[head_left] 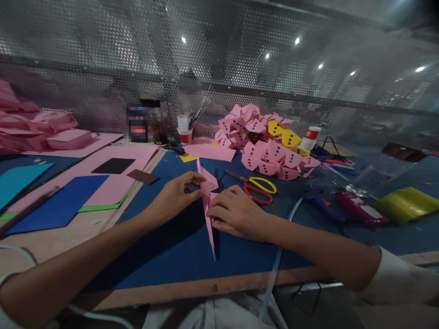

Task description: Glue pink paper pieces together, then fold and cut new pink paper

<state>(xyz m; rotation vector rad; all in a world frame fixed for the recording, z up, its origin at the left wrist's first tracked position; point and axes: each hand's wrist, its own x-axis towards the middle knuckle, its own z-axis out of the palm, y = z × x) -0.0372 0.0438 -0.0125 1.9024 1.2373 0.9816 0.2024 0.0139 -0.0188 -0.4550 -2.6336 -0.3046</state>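
Over the blue mat (154, 256), both hands grip a pink folded sheet (207, 194) that looks like paper or thin foam. It stands on edge, its long narrow side pointing toward me. My left hand (180, 192) pinches its far upper part between thumb and fingers. Lower down on the right side, my right hand (236, 212) has its fingers closed on the sheet; the thumb is hidden. Just beyond my right hand lie scissors (259, 187) with one yellow and one red handle.
Pink dotted folded pieces (270, 157) are heaped at the back, some yellow. Coloured sheets (58, 201) cover the left side, near a pink pile (41, 128). A glue gun (322, 205) with a pale cord, a purple packet (361, 208) and a clear jar (394, 169) stand right. Paper cup (185, 135) behind.
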